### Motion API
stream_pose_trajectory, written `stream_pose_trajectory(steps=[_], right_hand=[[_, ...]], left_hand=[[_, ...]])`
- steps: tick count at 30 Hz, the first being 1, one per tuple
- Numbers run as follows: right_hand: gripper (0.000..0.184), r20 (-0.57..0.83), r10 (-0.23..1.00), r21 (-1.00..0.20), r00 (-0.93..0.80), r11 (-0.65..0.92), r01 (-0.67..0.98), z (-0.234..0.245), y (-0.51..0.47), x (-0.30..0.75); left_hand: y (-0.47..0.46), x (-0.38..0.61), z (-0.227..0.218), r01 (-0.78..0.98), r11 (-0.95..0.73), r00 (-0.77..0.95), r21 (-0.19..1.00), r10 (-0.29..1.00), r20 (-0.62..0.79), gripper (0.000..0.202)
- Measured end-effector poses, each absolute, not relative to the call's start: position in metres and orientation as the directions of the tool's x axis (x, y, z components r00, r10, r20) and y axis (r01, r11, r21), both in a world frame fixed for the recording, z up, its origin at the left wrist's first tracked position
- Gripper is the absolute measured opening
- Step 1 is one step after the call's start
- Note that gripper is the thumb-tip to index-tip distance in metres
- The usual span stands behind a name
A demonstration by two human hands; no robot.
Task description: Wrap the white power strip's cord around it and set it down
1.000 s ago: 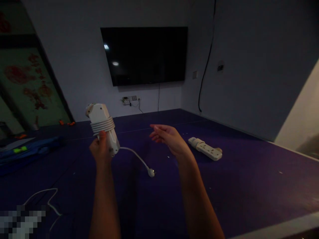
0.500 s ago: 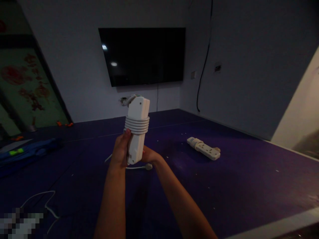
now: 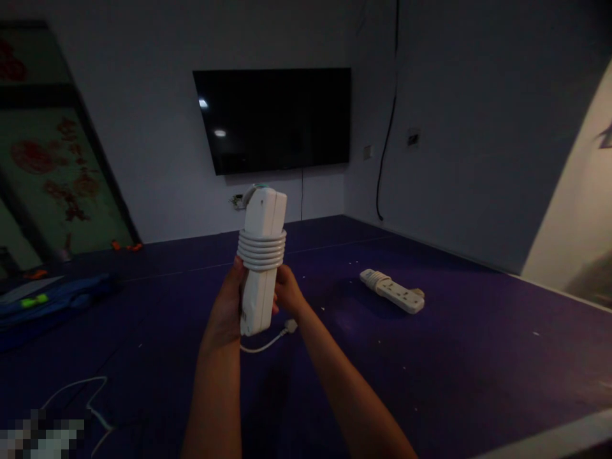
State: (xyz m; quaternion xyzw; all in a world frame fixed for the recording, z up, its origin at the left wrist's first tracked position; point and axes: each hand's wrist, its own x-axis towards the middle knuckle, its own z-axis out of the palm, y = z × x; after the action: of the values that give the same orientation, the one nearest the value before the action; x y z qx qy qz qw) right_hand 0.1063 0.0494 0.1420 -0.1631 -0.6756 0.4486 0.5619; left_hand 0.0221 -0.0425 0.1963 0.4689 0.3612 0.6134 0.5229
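My left hand [image 3: 230, 296] is closed around a white power strip [image 3: 261, 290], held upright with its back and one side toward me. Several turns of its white cord [image 3: 261, 249] are wrapped around the strip's middle. My right hand [image 3: 289, 292] is curled behind the strip's right side, just below the coil. Most of its fingers are hidden there, so what they grip does not show. Below the strip, a loose length of cord emerges from behind my left wrist and ends in a white plug [image 3: 290, 326].
Another white power strip [image 3: 393, 292], its cord wound around it, lies on the purple surface [image 3: 459, 357] at right. Blue cloth [image 3: 71, 299] lies at left, a thin white cable [image 3: 98, 408] at lower left. A television [image 3: 277, 121] hangs on the wall.
My right hand has moved up along the strip toward the coil. The strip sits slightly lower, and the hanging cord and plug have shifted. The view has tilted up a little.
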Motion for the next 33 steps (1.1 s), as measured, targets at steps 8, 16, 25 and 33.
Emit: stream_pose_trajectory(steps=[8,16,25,33], right_hand=[[0.027,0.675,0.735,-0.737,-0.069,0.667,-0.108,0.167,0.051,0.142],[0.023,0.708,0.69,-0.704,-0.149,0.705,-0.081,0.182,0.026,0.156],[0.026,0.675,0.721,-0.735,-0.155,0.638,-0.23,0.188,0.007,0.146],[0.025,0.688,0.706,-0.725,-0.168,0.665,-0.179,0.19,0.011,0.153]], left_hand=[[-0.028,0.006,0.192,-0.26,-0.228,-0.134,0.938,0.971,0.199,0.064],[-0.011,0.006,0.187,-0.442,-0.298,-0.188,0.846,0.953,0.237,0.067],[0.0,-0.001,0.17,-0.674,-0.269,0.016,0.688,0.926,0.378,0.062],[0.007,-0.003,0.162,-0.75,-0.243,0.105,0.615,0.875,0.473,0.056]])
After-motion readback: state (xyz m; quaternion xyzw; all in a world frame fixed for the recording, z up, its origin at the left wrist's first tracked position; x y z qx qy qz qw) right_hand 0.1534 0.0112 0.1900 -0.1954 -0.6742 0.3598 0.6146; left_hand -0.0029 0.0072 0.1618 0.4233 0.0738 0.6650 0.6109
